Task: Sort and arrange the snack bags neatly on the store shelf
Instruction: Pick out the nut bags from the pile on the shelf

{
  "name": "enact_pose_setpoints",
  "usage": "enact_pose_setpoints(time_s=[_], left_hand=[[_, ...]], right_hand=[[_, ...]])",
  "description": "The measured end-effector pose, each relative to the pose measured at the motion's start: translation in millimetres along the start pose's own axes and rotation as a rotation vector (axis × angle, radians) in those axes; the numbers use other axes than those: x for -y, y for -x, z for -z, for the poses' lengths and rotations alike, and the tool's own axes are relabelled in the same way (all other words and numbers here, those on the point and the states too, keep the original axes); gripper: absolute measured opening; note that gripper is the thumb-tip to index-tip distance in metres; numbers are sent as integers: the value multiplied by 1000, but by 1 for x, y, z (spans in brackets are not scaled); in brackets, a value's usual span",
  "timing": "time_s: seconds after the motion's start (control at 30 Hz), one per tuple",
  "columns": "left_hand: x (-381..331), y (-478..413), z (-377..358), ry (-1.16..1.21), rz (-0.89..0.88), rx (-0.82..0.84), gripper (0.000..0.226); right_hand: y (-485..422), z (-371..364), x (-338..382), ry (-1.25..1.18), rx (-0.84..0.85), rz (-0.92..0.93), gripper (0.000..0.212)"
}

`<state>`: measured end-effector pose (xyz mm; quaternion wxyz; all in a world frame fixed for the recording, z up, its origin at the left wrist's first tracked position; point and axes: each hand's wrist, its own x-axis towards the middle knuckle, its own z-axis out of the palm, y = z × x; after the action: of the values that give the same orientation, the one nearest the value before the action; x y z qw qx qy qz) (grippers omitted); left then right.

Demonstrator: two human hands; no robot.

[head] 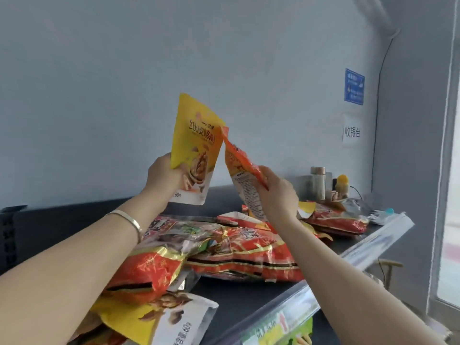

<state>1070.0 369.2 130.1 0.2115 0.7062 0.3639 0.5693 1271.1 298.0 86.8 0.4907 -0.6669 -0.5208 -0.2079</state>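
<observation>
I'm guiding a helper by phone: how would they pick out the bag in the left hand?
Above the dark shelf, against the pale wall, two bags are held up. The left hand grips the yellow bag near its bottom. Unlike the tilted orange bag in the right hand, it faces the camera and shows nuts.

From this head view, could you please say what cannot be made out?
All head view.
Orange foil snack bag held in the right hand: nearly edge-on, front unreadable.
Yellow walnut pouch held in the left hand: small print blurred.
Pile of red foil bags: partly behind both forearms.
Clear plastic price strip: labels blurred.
Yellow-and-white nut pouch: cut by bottom edge.
</observation>
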Motion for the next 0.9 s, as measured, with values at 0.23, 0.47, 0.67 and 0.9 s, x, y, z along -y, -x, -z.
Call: enact_pose_setpoints(time_s=[0.23, 0.47, 0.67, 0.9], left_hand=[[9, -21, -18, -214, 45, -41, 12], [0, -42, -46, -417, -41, 31, 23], [4, -55, -72, -575, -116, 133, 23], [35, -43, -91, -923, -203, 717, 34]], right_hand=[[-24, -44, -35, 302, -4, 116, 49], [-40, -54, -63, 522, 54, 104, 52], [-35, -56, -80, 647, 762, 24, 74], [-39, -45, -90, 210, 654, -51, 29]])
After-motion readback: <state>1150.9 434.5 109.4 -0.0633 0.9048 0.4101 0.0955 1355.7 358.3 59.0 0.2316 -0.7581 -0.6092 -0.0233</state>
